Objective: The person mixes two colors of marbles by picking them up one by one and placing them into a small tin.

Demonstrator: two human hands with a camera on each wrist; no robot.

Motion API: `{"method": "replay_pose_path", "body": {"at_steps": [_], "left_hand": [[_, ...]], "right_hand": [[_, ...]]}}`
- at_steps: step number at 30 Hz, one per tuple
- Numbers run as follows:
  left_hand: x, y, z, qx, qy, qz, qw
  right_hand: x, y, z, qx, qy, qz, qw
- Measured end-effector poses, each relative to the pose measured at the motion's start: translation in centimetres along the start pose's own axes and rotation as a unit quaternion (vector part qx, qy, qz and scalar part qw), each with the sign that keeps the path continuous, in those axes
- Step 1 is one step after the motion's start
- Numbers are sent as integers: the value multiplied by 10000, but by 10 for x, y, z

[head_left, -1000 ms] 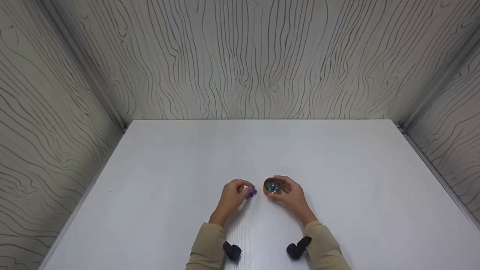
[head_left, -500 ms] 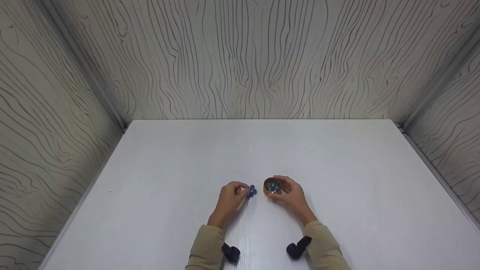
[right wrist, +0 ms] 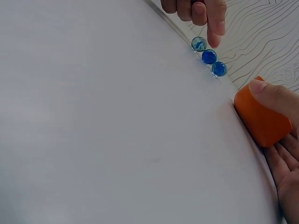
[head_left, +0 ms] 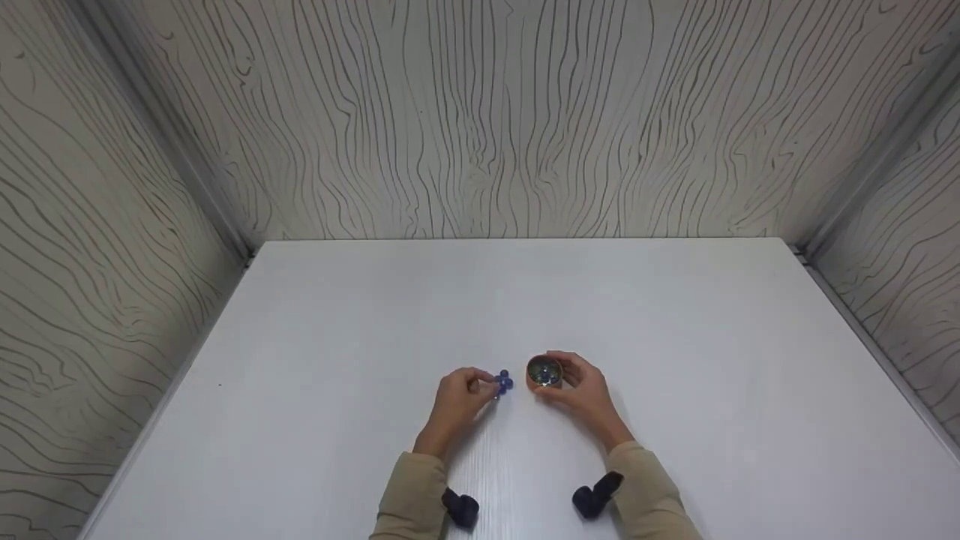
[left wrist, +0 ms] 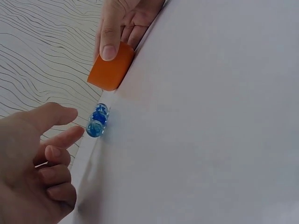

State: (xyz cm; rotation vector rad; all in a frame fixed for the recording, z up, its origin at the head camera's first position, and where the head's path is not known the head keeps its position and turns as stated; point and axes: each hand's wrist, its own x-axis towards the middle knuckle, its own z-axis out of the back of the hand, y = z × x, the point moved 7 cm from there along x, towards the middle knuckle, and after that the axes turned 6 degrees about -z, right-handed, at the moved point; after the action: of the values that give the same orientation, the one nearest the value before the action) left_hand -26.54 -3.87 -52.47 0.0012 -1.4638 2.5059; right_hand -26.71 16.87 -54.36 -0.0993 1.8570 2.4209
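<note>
Several blue glass marbles (head_left: 508, 383) lie clustered on the white tabletop, between the two hands. My left hand (head_left: 459, 397) is at the cluster's left side. In the left wrist view its thumb and index finger are spread apart, one fingertip right at the nearest marble (left wrist: 95, 129), and the other fingers are bent inward. My right hand (head_left: 592, 391) grips a small orange cup (right wrist: 261, 116), thumb on the near side and fingers behind. The cup stands upright on the table, just right of the marbles. Shiny dark marbles (head_left: 545, 373) show inside it from above.
The white table (head_left: 337, 322) runs back to a wall (head_left: 480, 120) with a wood-line pattern. Similar panels stand at the left and right. A black wrist camera (head_left: 461, 508) sits on the left sleeve, another black camera (head_left: 592, 501) on the right.
My left hand has drawn slightly left and toward the body, showing more of the marbles. The marble cluster has shifted very slightly left. The right hand and cup have stayed put.
</note>
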Motion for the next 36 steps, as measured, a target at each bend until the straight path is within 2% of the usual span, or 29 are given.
{"method": "replay_pose_path", "body": {"at_steps": [17,24,29,36], "left_hand": [[-4,0,-1,160,238,-43,9996],[-5,3,-3,223,130,213,9994],[-5,4,-3,243,44,218,9995],[-6,5,-4,251,39,391,9989]], "right_hand": [[2,0,-1,-80,-35,156,9998],[2,-2,0,-128,-59,16,9999],[2,-2,-1,-185,-58,26,9998],[2,-2,-1,-195,-90,-1,9998]]}}
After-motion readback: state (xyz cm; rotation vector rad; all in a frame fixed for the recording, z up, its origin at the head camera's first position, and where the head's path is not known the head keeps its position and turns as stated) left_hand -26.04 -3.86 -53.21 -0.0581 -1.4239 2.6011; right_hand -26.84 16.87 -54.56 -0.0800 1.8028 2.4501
